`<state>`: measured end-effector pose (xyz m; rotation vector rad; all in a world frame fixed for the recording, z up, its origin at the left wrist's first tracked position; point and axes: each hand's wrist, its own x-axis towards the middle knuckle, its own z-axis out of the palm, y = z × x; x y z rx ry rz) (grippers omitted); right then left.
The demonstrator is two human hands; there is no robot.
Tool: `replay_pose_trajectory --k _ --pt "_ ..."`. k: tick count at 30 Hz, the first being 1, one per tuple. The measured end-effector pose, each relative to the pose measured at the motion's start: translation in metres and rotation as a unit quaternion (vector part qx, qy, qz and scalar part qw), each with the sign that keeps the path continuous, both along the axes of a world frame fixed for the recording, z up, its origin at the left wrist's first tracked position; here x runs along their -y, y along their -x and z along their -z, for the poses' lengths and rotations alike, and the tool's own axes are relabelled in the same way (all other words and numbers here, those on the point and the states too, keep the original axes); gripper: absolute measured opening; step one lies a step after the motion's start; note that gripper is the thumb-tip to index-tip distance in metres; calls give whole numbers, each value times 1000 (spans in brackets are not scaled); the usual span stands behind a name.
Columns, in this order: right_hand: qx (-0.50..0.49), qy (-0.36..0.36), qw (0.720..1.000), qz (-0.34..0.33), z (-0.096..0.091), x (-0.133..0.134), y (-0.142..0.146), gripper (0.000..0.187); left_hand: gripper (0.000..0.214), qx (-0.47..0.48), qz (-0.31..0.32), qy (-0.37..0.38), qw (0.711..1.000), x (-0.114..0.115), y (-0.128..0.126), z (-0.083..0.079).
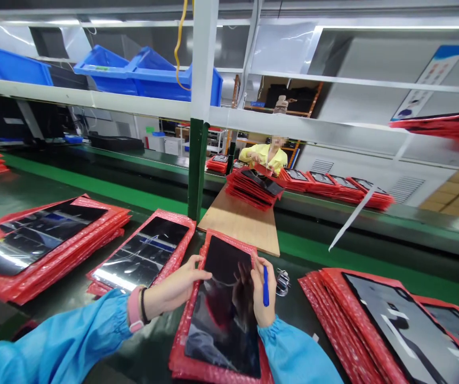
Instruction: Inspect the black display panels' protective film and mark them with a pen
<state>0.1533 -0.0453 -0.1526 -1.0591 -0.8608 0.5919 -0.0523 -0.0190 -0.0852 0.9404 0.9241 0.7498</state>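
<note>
A glossy black panel (223, 314) lies on red bubble-wrap sheets (181, 352) on the dark belt in front of me. My left hand (179, 288) rests on the panel's left edge, thumb and fingers pressed to it. My right hand (262, 296) sits at the panel's right edge, fingers curled round a blue pen (265, 286). Both arms wear light blue sleeves, and a pink band circles my left wrist.
More black panels on red wrap lie at left (33, 240), centre-left (143, 250) and right (405, 325). A small metal clip (282, 281) sits by my right hand. A wooden board (241, 221) spans the belts. A person in yellow (265, 157) works opposite beside red stacks (253, 189).
</note>
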Motion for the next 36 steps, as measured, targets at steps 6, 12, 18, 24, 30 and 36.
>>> replay_pose_trajectory --k 6,12,18,24,30,36 --pt "-1 -12 995 102 -10 7 -70 34 38 23 21 -1 1000 -16 4 12" --pt "-8 113 993 -13 21 12 -122 19 44 20 -10 -30 999 -55 64 5" --pt "-37 132 989 -48 35 5 -127 18 49 -17 -93 -49 994 -95 130 -3" --pt "-43 110 993 13 34 5 -127 48 45 -61 -81 -74 992 -125 165 9" --pt "21 81 992 95 14 19 -106 48 47 -133 -118 -118 977 -143 175 28" --pt "101 95 988 68 -12 47 -66 53 49 -218 -149 -176 948 -145 186 28"
